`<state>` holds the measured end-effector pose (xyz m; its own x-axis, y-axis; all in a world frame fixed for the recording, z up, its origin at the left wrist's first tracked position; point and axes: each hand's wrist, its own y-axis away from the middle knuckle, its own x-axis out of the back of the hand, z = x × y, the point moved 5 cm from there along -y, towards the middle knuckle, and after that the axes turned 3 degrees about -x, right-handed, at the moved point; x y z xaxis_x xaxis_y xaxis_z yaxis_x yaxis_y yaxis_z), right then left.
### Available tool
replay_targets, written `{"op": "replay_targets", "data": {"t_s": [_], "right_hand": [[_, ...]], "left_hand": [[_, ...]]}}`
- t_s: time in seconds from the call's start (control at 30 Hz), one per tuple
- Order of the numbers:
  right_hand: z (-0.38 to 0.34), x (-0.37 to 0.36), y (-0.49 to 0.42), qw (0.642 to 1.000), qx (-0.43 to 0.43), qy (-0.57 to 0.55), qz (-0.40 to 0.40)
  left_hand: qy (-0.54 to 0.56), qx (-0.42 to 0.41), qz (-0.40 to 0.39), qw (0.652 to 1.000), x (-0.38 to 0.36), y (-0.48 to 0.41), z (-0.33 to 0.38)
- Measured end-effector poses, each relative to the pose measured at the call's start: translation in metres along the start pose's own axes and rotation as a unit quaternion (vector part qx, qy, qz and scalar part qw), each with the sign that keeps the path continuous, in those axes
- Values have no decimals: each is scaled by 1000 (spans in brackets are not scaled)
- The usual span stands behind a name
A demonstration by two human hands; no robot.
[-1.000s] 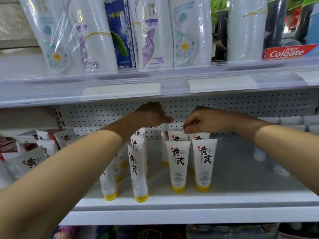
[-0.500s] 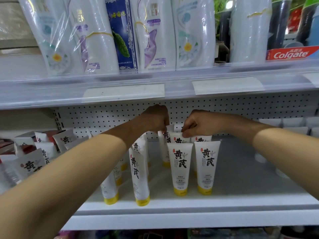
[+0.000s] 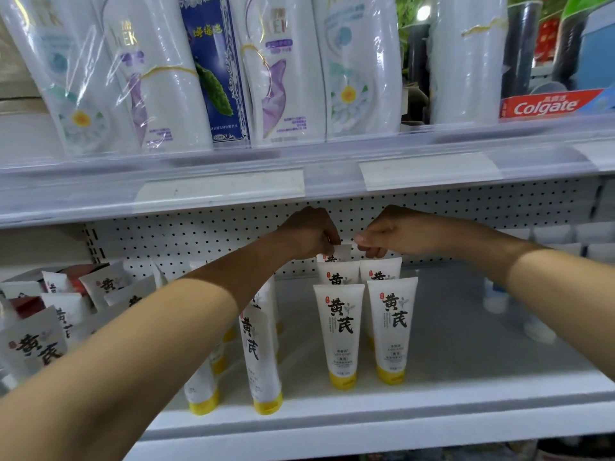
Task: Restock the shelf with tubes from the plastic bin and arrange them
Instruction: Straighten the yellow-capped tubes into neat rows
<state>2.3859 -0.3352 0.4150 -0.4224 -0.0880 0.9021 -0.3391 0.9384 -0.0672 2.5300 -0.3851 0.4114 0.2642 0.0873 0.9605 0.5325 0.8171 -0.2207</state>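
In the head view, white tubes (image 3: pixel 338 327) standing cap-down on the shelf (image 3: pixel 466 354), 2 of them at the front; judged light, soft-walled and slick, tippy on narrow yellow caps, so best taken by the stiff flat crimp at the top. Left hand (image 3: pixel 309 232) in a narrow grip, fingertips pinching the crimp of the back tube (image 3: pixel 342 252) behind those 2. Right hand (image 3: pixel 396 232) just beside it, grip curled tight and seemingly nipping the top edge of the neighbouring tube (image 3: pixel 381 272), contact not fully clear.
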Motion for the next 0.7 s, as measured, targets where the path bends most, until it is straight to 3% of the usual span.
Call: {"op": "replay_targets", "data": {"t_s": [0.47, 0.7], "right_hand": [[-2, -1, -3, 1000, 3, 25, 15], [-12, 1, -5, 999, 12, 40, 31]], "left_hand": [[90, 21, -56, 994, -3, -1, -5], [87, 7, -8, 996, 15, 18, -9]]}}
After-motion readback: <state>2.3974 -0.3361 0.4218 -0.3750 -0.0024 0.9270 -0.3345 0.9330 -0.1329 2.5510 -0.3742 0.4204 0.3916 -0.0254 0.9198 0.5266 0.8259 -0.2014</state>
